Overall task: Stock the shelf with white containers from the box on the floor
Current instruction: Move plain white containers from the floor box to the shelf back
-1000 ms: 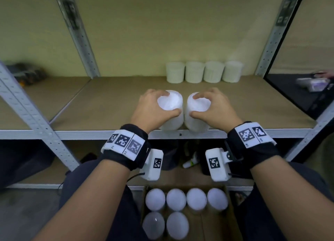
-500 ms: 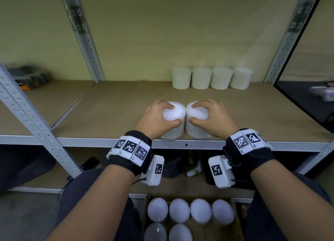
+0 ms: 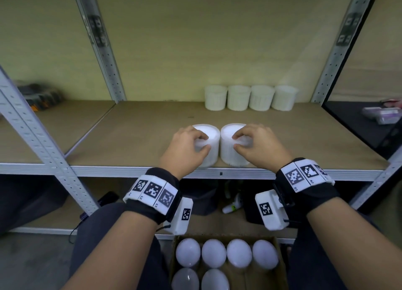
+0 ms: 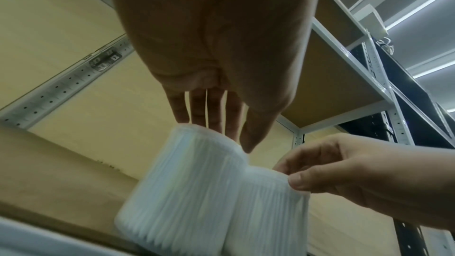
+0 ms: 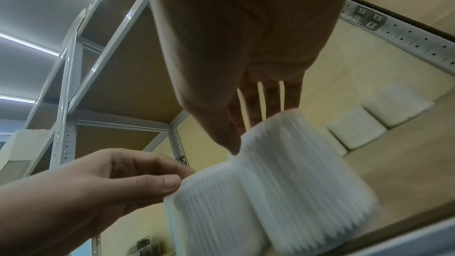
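Observation:
Two ribbed white containers stand upright and touching near the front edge of the shelf board (image 3: 152,137): the left container (image 3: 212,141) (image 4: 182,192) and the right container (image 3: 227,146) (image 5: 307,172). My left hand (image 3: 204,141) (image 4: 234,139) hovers over the left one, its loose fingertips and thumb just touching the lid. In the same way my right hand (image 3: 236,140) (image 5: 243,135) rests on the right lid. Neither hand wraps a container's side. The cardboard box (image 3: 280,268) on the floor below holds several more white containers (image 3: 214,252).
A row of several white containers (image 3: 250,98) lines the back right of the shelf. Grey uprights (image 3: 43,150) frame the bay on both sides. The neighbouring left bay holds a dark case (image 3: 37,96). A lower shelf with dark items lies behind the box.
Both containers went from my grip at the shelf's front edge to standing on the board. My fingers have slid off their sides and onto the lids.

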The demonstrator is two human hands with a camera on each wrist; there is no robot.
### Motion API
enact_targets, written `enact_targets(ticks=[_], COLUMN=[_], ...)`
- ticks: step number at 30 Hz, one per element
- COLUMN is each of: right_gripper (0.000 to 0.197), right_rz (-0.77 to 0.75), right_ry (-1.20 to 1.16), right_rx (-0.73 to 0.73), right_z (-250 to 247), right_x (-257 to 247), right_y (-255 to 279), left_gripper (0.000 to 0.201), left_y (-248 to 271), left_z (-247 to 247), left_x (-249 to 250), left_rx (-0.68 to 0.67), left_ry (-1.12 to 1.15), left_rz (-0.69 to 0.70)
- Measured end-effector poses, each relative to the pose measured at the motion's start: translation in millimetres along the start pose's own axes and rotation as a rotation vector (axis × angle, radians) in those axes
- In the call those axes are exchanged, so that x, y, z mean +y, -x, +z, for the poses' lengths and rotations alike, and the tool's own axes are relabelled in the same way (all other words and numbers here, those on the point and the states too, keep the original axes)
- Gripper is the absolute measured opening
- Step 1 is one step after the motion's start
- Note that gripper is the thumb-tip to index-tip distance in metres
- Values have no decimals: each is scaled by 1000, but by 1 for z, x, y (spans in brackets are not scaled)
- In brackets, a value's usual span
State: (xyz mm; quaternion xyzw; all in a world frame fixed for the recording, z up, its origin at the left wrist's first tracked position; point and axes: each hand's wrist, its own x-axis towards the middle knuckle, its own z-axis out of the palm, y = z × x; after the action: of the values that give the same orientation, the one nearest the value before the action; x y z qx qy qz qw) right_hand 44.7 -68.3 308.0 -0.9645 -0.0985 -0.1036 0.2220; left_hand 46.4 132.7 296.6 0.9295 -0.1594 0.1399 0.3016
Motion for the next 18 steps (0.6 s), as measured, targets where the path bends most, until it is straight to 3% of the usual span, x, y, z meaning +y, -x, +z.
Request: enact_targets(ticks=[8,18], right_gripper=[23,25], right_rz=[2,33], right_ry=[9,30], right_rx=[-24,-63], right_z=[-6,2], right_x=[-4,-21], right_y=[-2,-29], left_gripper=[20,19], left_y=[-5,-27], left_z=[1,-6], left_x=[1,-11], left_rx=[-8,1], left_ry=[-62,-58], left_rz=[-24,-181])
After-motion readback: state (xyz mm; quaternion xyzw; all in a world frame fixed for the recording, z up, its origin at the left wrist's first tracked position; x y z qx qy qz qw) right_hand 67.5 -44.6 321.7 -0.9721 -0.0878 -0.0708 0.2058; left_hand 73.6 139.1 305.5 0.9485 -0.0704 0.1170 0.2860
